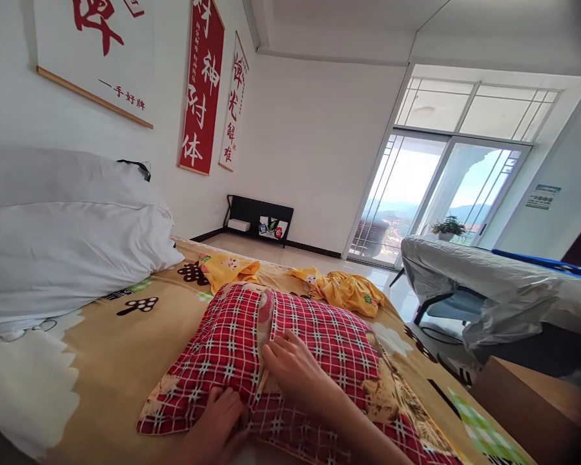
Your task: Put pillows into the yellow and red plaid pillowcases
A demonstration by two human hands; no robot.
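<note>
A red plaid pillowcase [319, 329] with a pillow inside lies on the bed before me, its plaid crossed by white and black lines. A slit runs down its middle, and a paler inner fabric shows through the gap. My right hand [293, 368] is closed in a pinch on the slit's edge, partway down. Lower and to the left, my left hand [217, 416] rests with curled fingers against the plaid cloth near the slit's lower end; it seems to grip the fabric. Some of its fingertips are hidden.
Crumpled yellow printed cloth [346, 290] lies beyond the pillow on the tan patterned bedsheet [111, 361]. A large white bundle [68, 239] stands at left. To the right are a plastic-covered table [523, 278], a chair [448, 307] and a cardboard box [532, 400].
</note>
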